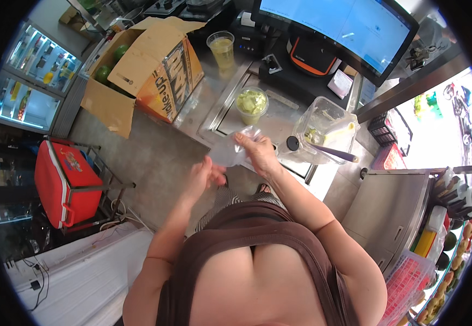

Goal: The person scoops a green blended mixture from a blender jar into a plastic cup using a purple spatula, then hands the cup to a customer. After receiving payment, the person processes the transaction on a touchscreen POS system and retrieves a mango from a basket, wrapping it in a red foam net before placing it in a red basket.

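Between my hands is a clear plastic bag [227, 150], partly crumpled. My right hand [258, 153] grips its upper edge with thumb and fingers. My left hand [204, 175] is at the bag's lower left corner, blurred; whether its fingers pinch the plastic I cannot tell. Beyond the bag, on the steel counter, stands a clear cup of pale green chunks [251, 102]. To its right is a clear square blender jug [329, 118] with green remains inside and a dark-handled utensil [333, 153] lying across it. A cup of yellowish liquid [223, 51] stands farther back.
An open cardboard box [158, 69] holding green fruit sits at the counter's left. A touchscreen monitor [342, 28] and a black-and-orange device [311, 57] are at the back. A red cooler [71, 183] rests on a metal frame at left; a steel cabinet [382, 208] is at right.
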`<state>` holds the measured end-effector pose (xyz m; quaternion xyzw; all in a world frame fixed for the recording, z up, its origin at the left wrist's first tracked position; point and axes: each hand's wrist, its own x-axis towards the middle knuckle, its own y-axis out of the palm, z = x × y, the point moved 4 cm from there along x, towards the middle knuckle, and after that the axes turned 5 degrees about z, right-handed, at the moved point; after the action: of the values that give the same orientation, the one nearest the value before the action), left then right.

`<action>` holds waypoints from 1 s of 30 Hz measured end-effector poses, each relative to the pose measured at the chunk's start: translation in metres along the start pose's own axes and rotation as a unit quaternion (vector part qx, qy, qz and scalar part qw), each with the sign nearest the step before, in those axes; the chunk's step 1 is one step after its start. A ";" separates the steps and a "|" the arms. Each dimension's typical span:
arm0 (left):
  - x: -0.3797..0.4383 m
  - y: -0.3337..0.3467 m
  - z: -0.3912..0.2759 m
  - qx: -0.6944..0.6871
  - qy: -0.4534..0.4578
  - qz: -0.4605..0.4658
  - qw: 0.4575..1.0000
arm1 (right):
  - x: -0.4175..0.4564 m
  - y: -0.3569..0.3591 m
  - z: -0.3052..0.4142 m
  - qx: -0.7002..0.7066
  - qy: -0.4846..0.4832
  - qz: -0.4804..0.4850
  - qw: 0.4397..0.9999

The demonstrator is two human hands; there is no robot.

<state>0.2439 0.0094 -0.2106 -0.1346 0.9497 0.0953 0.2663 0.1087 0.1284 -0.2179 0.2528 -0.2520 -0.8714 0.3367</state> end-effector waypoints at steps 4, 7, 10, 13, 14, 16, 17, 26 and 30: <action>0.003 -0.034 -0.028 0.120 0.191 -0.079 0.971 | 0.006 0.013 0.029 -0.294 -0.074 0.029 0.952; 0.015 -0.003 -0.070 0.011 0.265 -0.001 0.964 | 0.006 0.047 0.030 -0.456 -0.166 0.089 0.870; 0.040 -0.024 -0.056 0.003 0.226 0.050 0.973 | 0.008 0.051 0.031 -0.500 -0.197 0.074 0.840; 0.051 -0.040 -0.046 0.046 0.231 0.010 0.972 | 0.015 0.039 0.027 -0.398 -0.114 0.010 0.910; 0.055 -0.047 -0.039 0.067 0.240 -0.006 0.968 | 0.016 0.035 0.024 -0.340 -0.066 -0.021 0.938; 0.060 -0.053 -0.035 0.082 0.264 -0.027 0.961 | 0.019 0.034 0.018 -0.356 -0.058 -0.031 0.932; 0.062 -0.053 -0.034 0.074 0.277 -0.032 0.957 | 0.020 0.034 0.016 -0.365 -0.054 -0.036 0.929; 0.079 -0.050 -0.051 0.021 0.264 0.083 0.961 | 0.017 0.052 0.022 -0.529 -0.172 -0.015 0.831; 0.065 -0.044 -0.066 0.242 0.384 -0.085 0.887 | 0.017 0.044 0.021 -0.454 -0.060 -0.143 0.878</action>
<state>0.1721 -0.0620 -0.1949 -0.1727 0.9562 -0.2197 -0.0874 0.1050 0.0938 -0.1803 0.0524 0.1899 -0.9424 0.2703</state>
